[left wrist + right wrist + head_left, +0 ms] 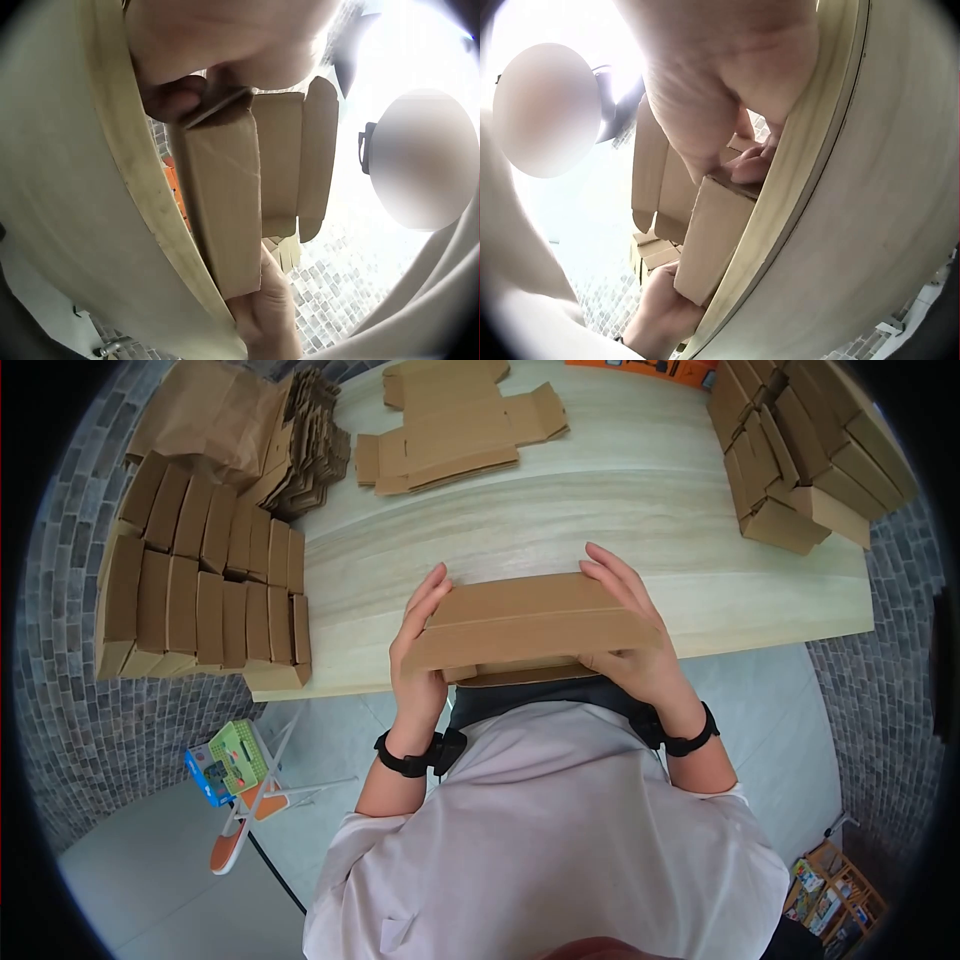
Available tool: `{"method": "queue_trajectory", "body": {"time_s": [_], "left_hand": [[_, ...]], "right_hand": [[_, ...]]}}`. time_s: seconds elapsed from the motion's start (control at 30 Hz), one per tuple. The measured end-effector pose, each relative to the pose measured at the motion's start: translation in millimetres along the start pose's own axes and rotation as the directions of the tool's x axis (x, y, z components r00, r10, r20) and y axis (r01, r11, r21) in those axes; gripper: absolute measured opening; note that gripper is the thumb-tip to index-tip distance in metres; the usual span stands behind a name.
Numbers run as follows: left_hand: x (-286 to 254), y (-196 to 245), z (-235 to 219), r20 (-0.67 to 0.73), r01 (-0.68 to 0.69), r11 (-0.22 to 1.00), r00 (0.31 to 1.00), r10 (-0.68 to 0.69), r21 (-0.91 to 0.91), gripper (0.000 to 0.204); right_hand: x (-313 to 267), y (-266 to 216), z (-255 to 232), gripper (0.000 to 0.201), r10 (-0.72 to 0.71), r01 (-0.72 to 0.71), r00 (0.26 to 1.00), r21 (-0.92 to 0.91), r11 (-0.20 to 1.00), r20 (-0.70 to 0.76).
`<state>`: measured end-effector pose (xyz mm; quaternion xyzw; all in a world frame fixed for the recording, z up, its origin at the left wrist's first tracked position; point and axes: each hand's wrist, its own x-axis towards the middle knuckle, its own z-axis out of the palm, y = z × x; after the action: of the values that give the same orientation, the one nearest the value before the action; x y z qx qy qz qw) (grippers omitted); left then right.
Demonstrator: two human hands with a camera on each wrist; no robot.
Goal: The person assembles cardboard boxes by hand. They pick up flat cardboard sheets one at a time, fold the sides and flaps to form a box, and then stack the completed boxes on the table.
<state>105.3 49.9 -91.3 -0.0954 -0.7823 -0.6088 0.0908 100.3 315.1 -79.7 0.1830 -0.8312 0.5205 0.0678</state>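
A small brown cardboard box (pixel 530 610) is held between both hands at the table's front edge, close to the person's waist. Its lid (pixel 279 165) stands raised, with a tuck flap along the outer end. The left hand (pixel 418 645) grips one end of the box, fingers lying along the outside. At the opposite end the right hand (pixel 645 650) holds on, its thumb at the opening and its fingers outside. Both wrist views show the box's plain long wall (pixel 715 240) from below. Most of the inside is hidden in the head view.
An unfolded cardboard blank (pixel 455 440) lies at the back of the table (pixel 600 500). Folded boxes stand in rows at left (pixel 205 575) and are stacked at right (pixel 810 450). Flat cardboard pieces (pixel 305 445) and brown paper (pixel 205 420) occupy the back left; an orange package (pixel 650 368) lies behind.
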Motion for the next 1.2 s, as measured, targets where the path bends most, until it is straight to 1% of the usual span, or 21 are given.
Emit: {"method": "queue_trajectory", "body": {"time_s": [0.07, 0.1, 0.17, 0.2, 0.3, 0.37, 0.4, 0.43, 0.5, 0.57, 0.6, 0.67, 0.7, 0.77, 0.83, 0.9, 1.03, 1.1, 1.13, 1.17, 1.2], "left_hand": [[-3, 5, -1, 0.02, 0.152, 0.968, 0.988, -0.151, -0.201, 0.037], [-4, 3, -2, 0.019, 0.152, 0.968, 0.988, -0.151, -0.2, 0.037], [-5, 0, -6, 0.117, 0.177, 0.876, 0.983, -0.138, -0.449, 0.036], [-5, 0, -5, 0.116, 0.175, 0.876, 0.984, -0.137, -0.45, 0.036], [-6, 2, -4, 0.082, 0.182, 0.896, 0.983, -0.163, -0.405, 0.034], [-8, 2, -7, 0.035, 0.136, 0.977, 0.991, -0.132, -0.162, 0.035], [-10, 4, -8, 0.036, 0.137, 0.977, 0.991, -0.132, -0.163, 0.035], [-14, 8, -9, 0.04, 0.13, 0.989, 0.991, -0.127, -0.075, 0.035], [-19, 10, -12, 0.042, 0.123, 0.992, 0.991, -0.123, 0.013, 0.035], [-24, 8, -21, 0.156, -0.074, 0.952, 0.987, 0.028, 0.298, 0.04], [-27, 7, -26, 0.153, -0.07, 0.953, 0.988, 0.025, 0.296, 0.04], [-34, 3, -37, 0.35, -0.272, 0.921, 0.922, 0.165, 0.281, 0.043], [-37, 2, -39, 0.348, -0.27, 0.921, 0.923, 0.165, 0.28, 0.043], [-41, 0, -42, 0.479, -0.434, 0.828, 0.845, 0.237, 0.355, 0.054], [-51, -7, -39, 0.503, -0.448, 0.807, 0.835, 0.224, 0.384, 0.057], [-57, -15, -31, 0.464, -0.541, 0.716, 0.82, 0.334, 0.441, 0.055], [-43, 0, -26, 0.305, -0.536, 0.754, 0.842, 0.445, 0.38, 0.052], [-29, 21, -18, 0.168, -0.351, 0.859, 0.936, 0.309, 0.374, 0.05], [-23, 16, -12, 0.104, -0.358, 0.872, 0.933, 0.343, 0.334, 0.053], [-19, 17, -8, 0.099, -0.361, 0.87, 0.932, 0.349, 0.336, 0.053], [-15, 21, -4, 0.073, -0.204, 0.964, 0.978, 0.194, 0.173, 0.052]], "right_hand": [[-1, 1, 0, 0.064, 0.05, -0.052, 0.998, 0.055, 0.997, 0.029], [-1, 2, -1, 0.064, 0.098, -0.104, 0.993, 0.105, 0.989, 0.059], [-3, 5, -1, 0.063, 0.143, -0.159, 0.984, 0.16, 0.974, 0.104], [-3, 7, -2, 0.062, 0.187, -0.216, 0.971, 0.212, 0.953, 0.151], [-5, 5, -8, 0.062, 0.136, -0.186, 0.97, 0.255, 0.949, 0.199], [-7, 0, -11, 0.063, 0.068, -0.111, 0.976, 0.204, 0.973, 0.206], [-8, -3, -12, 0.064, 0.001, -0.036, 0.976, 0.155, 0.987, 0.219], [-9, -4, -14, 0.064, 0.003, -0.038, 0.976, 0.155, 0.987, 0.219], [-10, -6, -16, 0.069, -0.107, 0.135, 0.956, -0.087, 0.987, 0.272], [-13, -9, -17, 0.066, -0.106, 0.155, 0.948, -0.145, 0.977, 0.299], [-15, -11, -17, 0.064, -0.104, 0.176, 0.94, -0.201, 0.964, 0.324], [-19, -8, -18, 0.063, -0.13, 0.235, 0.932, -0.29, 0.928, 0.338], [-22, -6, -19, 0.063, -0.157, 0.291, 0.924, -0.374, 0.88, 0.349], [-28, 1, -23, 0.062, -0.213, 0.348, 0.917, -0.416, 0.84, 0.337], [-33, 10, -21, 0.061, -0.275, 0.407, 0.904, -0.457, 0.791, 0.329], [-37, 14, -16, 0.059, -0.337, 0.407, 0.91, -0.376, 0.832, 0.239], [-30, 3, -11, 0.056, -0.317, 0.339, 0.939, -0.205, 0.918, 0.135], [-24, -8, -9, 0.057, -0.088, 0.08, 0.99, 0.081, 0.994, 0.107], [-28, -6, 1, 0.065, -0.03, 0.027, 1.0, 0.282, 0.959, 0.005], [-25, -7, 3, 0.065, -0.037, 0.034, 0.999, 0.28, 0.959, 0.005], [-22, -7, 4, 0.066, 0.006, -0.009, 1.0, 0.224, 0.975, 0.015]]}}
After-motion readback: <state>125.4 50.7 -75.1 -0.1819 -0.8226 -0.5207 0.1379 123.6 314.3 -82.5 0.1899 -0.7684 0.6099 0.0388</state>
